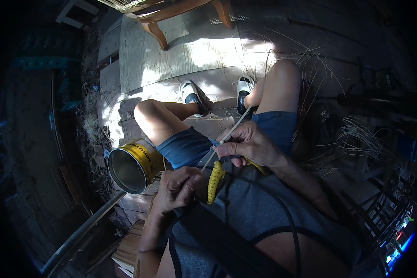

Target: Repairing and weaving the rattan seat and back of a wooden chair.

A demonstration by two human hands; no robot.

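A long, thin pale cane strip (238, 121) runs slantwise between my hands and on past my right knee. My left hand (178, 187) pinches its lower end, fingers closed. Further along, my right hand (245, 143) is closed on the same strip, thumb pressed over it. A small grey-blue tip (213, 142) shows beside the right fingertips; whether it belongs to a tool cannot be made out. Below the right hand, a yellow ribbed handle (215, 182) lies against my grey top, and another yellow piece shows under the wrist. How these parts join is hidden.
An open yellow can (134, 166) lies tipped beside my left leg, near a long pole (85, 234). Loose strips (361, 139) lie tangled at the right. Ahead stands wooden furniture with curved legs (155, 34) on a board (167, 58). A dark cord (282, 204) crosses my top.
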